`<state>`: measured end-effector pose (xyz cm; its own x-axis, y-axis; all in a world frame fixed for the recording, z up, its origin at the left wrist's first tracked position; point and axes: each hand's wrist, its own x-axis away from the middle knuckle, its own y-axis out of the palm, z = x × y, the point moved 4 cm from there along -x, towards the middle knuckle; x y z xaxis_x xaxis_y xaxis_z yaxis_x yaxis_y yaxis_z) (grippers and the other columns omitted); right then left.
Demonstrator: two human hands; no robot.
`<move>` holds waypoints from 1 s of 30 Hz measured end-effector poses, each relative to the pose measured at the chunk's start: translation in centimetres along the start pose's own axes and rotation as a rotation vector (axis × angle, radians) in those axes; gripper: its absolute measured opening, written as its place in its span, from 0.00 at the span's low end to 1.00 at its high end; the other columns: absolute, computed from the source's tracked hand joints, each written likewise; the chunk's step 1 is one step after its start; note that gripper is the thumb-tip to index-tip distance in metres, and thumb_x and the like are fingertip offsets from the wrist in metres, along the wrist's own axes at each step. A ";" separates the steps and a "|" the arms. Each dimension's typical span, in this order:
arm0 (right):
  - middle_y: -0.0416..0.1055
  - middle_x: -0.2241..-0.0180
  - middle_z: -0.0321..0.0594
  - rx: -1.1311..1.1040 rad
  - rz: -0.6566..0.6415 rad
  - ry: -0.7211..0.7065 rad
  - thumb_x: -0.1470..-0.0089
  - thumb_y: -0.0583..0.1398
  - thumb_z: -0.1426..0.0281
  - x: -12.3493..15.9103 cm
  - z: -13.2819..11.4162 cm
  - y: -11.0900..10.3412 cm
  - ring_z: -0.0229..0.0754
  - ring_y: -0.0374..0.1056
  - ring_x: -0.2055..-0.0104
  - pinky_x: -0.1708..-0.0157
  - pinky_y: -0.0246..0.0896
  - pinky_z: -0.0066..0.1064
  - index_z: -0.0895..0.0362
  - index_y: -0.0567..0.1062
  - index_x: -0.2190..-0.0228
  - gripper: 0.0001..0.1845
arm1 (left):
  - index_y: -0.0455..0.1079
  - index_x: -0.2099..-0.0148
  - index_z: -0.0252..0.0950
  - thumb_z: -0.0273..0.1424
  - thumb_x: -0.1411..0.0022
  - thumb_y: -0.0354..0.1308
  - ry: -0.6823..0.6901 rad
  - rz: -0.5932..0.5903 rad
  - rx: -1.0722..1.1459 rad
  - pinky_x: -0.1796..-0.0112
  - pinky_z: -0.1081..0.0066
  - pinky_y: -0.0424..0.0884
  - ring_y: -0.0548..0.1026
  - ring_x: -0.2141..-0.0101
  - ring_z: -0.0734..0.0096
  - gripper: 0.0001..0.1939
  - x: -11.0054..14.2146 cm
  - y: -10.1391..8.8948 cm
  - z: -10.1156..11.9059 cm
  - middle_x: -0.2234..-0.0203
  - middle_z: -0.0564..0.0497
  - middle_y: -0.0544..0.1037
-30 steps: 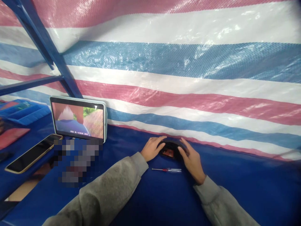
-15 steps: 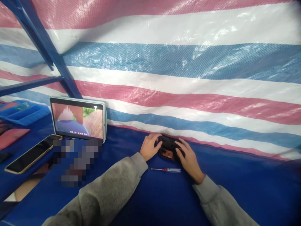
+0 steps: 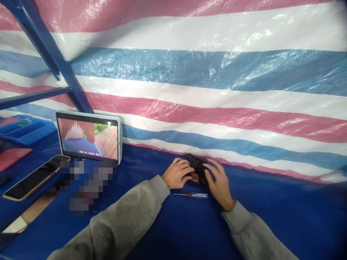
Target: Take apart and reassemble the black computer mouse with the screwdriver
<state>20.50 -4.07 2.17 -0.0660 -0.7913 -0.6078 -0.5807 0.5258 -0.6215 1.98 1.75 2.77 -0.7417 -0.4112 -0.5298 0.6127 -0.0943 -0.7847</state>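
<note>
Both hands at a black device, just beyond the screwdriver

The device lies on the blue counter, on the far side of the screwdriver, with a narrow strip of bare surface between them. An orange-brown board shows on the part of the device nearest the screwdriver.

The left hand is beyond the screwdriver's thin tip. Its fingers are bent and close together over the left part of the device, the thumb reaching towards the board. Whether they grasp the device or only rest on it, I cannot tell.

The right hand is to the right of the screwdriver's clear handle and beyond it. Its fingers are parted and gently curved, their tips at the device's right side. They are not clenched, but the dark device makes it impossible to say whether they hold it, or exactly where they touch.

The screwdriver lies flat, tip to the left. Well to its left are a phone, lying flat, and, farther back, a tablet propped upright. A blue tray is farther left still. Beyond the screwdriver and device hangs a striped sheet.
</note>
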 end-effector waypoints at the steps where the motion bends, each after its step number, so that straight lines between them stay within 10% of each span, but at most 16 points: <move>1: 0.67 0.47 0.47 -0.011 0.012 -0.006 0.38 0.52 0.65 0.0 -0.3 -0.2 0.49 0.62 0.44 0.43 0.58 0.50 0.53 0.75 0.55 0.15 | 0.70 0.51 0.36 0.31 0.35 0.55 0.002 0.022 0.006 0.47 0.57 0.61 0.70 0.50 0.60 0.11 0.0 -0.1 0.1 0.58 0.45 0.78; 9: 0.68 0.48 0.48 -0.030 -0.052 -0.052 0.41 0.56 0.62 0.4 -2.5 0.4 0.51 0.64 0.46 0.47 0.62 0.48 0.53 0.67 0.44 0.24 | 0.68 0.47 0.38 0.34 0.30 0.49 -0.036 0.241 0.048 0.51 0.62 0.70 0.74 0.53 0.64 0.13 -0.6 -1.0 0.9 0.55 0.45 0.76; 21: 0.75 0.59 0.45 0.002 0.087 0.008 0.42 0.58 0.59 0.6 -1.4 0.0 0.47 0.70 0.57 0.54 0.65 0.42 0.54 0.72 0.50 0.20 | 0.58 0.36 0.40 0.38 0.33 0.56 -0.112 0.240 0.214 0.43 0.61 0.67 0.67 0.43 0.62 0.26 -0.5 -0.4 0.5 0.41 0.43 0.66; 30: 0.75 0.57 0.46 -0.085 0.048 0.029 0.41 0.57 0.61 0.4 -1.8 -0.2 0.48 0.71 0.56 0.53 0.66 0.42 0.54 0.71 0.48 0.21 | 0.65 0.41 0.41 0.35 0.31 0.53 -0.109 0.338 0.231 0.47 0.63 0.72 0.74 0.50 0.65 0.18 -0.1 -0.1 -0.2 0.50 0.47 0.75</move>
<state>19.11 -5.11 2.96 -0.1180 -0.7749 -0.6210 -0.6431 0.5361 -0.5467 1.93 1.93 2.82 -0.4630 -0.5462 -0.6981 0.8708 -0.1331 -0.4733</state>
